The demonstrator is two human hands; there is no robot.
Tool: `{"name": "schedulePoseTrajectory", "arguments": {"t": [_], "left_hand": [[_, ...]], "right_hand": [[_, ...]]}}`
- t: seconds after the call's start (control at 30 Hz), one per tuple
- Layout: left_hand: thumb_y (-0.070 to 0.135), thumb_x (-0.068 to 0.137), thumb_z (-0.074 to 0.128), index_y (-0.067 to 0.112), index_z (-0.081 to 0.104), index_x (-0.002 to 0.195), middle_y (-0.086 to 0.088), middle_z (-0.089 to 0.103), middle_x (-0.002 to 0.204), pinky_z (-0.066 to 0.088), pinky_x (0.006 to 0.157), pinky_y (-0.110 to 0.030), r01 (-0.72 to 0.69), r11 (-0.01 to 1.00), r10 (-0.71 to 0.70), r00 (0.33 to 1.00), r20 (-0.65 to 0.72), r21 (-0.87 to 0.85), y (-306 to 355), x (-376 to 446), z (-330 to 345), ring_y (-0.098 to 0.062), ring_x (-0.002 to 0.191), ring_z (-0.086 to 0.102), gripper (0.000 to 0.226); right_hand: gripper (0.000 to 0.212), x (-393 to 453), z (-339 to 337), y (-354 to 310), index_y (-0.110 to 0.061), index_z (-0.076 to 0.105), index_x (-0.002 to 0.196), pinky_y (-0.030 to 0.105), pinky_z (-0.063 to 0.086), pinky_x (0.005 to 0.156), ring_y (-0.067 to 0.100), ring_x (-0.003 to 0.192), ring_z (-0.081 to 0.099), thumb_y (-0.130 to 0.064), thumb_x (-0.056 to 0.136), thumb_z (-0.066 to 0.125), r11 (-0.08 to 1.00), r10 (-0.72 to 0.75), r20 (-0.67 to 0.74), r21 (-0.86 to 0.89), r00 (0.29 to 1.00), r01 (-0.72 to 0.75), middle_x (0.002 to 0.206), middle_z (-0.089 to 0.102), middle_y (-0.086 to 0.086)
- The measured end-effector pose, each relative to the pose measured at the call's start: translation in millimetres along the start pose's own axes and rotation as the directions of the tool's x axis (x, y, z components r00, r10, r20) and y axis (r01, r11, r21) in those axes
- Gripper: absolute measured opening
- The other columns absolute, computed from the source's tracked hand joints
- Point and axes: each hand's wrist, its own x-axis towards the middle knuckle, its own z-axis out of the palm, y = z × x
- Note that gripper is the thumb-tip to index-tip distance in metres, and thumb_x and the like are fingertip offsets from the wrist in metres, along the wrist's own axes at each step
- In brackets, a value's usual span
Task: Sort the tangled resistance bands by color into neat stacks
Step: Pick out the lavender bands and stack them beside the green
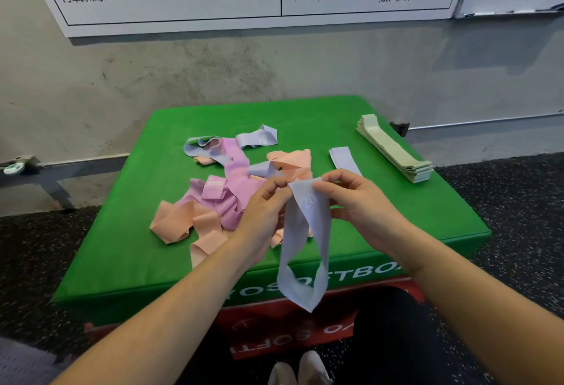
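Both hands, left hand (266, 201) & right hand (351, 198), pinch top edge of lilac band (305, 247), letting loop hang straight. Likely flattening it for lilac strip (345, 160), far right by green stack (393, 149).

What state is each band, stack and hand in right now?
Held lavender band: hanging loop, pinched at its top.
Left hand: pinching it.
Right hand: pinching it.
Green stack: neat, far right.
Flat lavender band: laid flat.
Tangled pile: pink, peach, lavender, unsorted.
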Motion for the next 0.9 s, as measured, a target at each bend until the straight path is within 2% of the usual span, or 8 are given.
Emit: {"name": "schedulePoseTrajectory", "arguments": {"t": [0.07, 0.23, 0.33, 0.43, 0.5, 0.57, 0.77, 0.9], "left_hand": [[0.017, 0.102, 0.052, 0.027, 0.07, 0.083, -0.001, 0.071, 0.083, 0.047, 0.067, -0.03, 0.019, 1.0, -0.019, 1.0, 0.017, -0.005, -2, 1, 1, -0.016, 0.075, 0.062, 0.029], [0.028, 0.104, 0.042, 0.012, 0.068, 0.116, -0.009, 0.069, 0.103, 0.043, 0.081, -0.039, 0.043, 0.999, -0.043, 0.998, 0.047, -0.005, -6, 3, 14, -0.024, 0.096, 0.059, 0.033], [0.041, 0.099, 0.038, 0.022, 0.071, 0.119, -0.008, 0.073, 0.114, 0.047, 0.081, -0.033, 0.025, 0.999, -0.023, 0.998, 0.065, -0.032, -3, 3, 28, -0.02, 0.1, 0.063, 0.043], [0.052, 0.09, 0.051, 0.027, 0.07, 0.118, -0.005, 0.072, 0.119, 0.05, 0.096, -0.039, -0.052, 0.998, 0.054, 0.996, 0.069, -0.03, -4, 6, 41, -0.021, 0.114, 0.065, 0.043], [0.044, 0.09, 0.064, 0.028, 0.066, 0.114, 0.001, 0.072, 0.117, 0.051, 0.102, -0.041, -0.087, 0.996, 0.087, 0.995, 0.04, 0.011, -7, 9, 47, -0.018, 0.117, 0.064, 0.029], [0.028, 0.099, 0.061, 0.031, 0.063, 0.113, 0.005, 0.072, 0.113, 0.053, 0.098, -0.035, -0.101, 0.993, 0.098, 0.994, 0.056, 0.054, -10, 13, 54, -0.013, 0.113, 0.065, 0.014], [0.014, 0.103, 0.053, 0.016, 0.065, 0.111, 0.001, 0.072, 0.1, 0.054, 0.087, -0.024, -0.116, 0.993, 0.116, 0.993, 0.021, 0.015, -3, 30, 74, -0.007, 0.095, 0.066, 0.015], [0.008, 0.103, 0.049, 0.016, 0.063, 0.103, 0.0, 0.066, 0.091, 0.049, 0.09, -0.029, -0.099, 0.993, 0.099, 0.995, 0.002, -0.057, 4, 44, 87, -0.012, 0.092, 0.061, 0.017]], "right_hand": [[0.012, 1, 0, 0, -0.019, 0.07, 0.077, 0.032, 0.049, 0.068, 0.011, 0.074, 0.061, -0.015, 0.087, 0.074, 0.993, -0.086, -0.047, -0.089, 0.995, 0.081, 0.077, 0.07, -0.004], [0.013, 6, -5, -1, -0.021, 0.071, 0.078, 0.026, 0.046, 0.065, 0.009, 0.07, 0.056, -0.013, 0.085, 0.077, 0.972, -0.206, -0.099, -0.137, 0.973, 0.192, 0.072, 0.066, -0.003], [0.014, 12, -8, 0, -0.023, 0.069, 0.078, 0.024, 0.043, 0.06, 0.009, 0.069, 0.054, -0.014, 0.084, 0.079, 0.959, -0.261, -0.185, -0.161, 0.947, 0.233, 0.073, 0.065, -0.005], [0.018, 16, -14, 2, -0.026, 0.066, 0.077, 0.026, 0.044, 0.053, 0.014, 0.069, 0.054, -0.016, 0.084, 0.079, 0.957, -0.27, -0.208, -0.169, 0.94, 0.238, 0.077, 0.062, -0.004], [0.017, 19, -19, 4, -0.024, 0.065, 0.078, 0.028, 0.045, 0.055, 0.015, 0.07, 0.054, -0.016, 0.084, 0.079, 0.96, -0.266, -0.222, -0.15, 0.938, 0.237, 0.076, 0.061, -0.003], [0.016, 22, -25, 6, -0.021, 0.063, 0.08, 0.029, 0.045, 0.057, 0.015, 0.072, 0.053, -0.015, 0.086, 0.078, 0.961, -0.268, -0.237, -0.137, 0.934, 0.241, 0.076, 0.061, -0.003], [0.024, 22, -41, 12, -0.02, 0.053, 0.091, 0.028, 0.049, 0.063, 0.012, 0.076, 0.062, -0.038, 0.084, 0.068, 0.992, -0.115, -0.12, 0.033, 0.986, 0.12, 0.082, 0.065, -0.001], [0.049, 17, -56, 23, -0.01, 0.06, 0.107, 0.038, 0.047, 0.081, 0.014, 0.086, 0.06, -0.055, 0.088, 0.052, 0.991, -0.126, -0.075, -0.061, 0.989, 0.121, 0.092, 0.064, 0.007]]}}
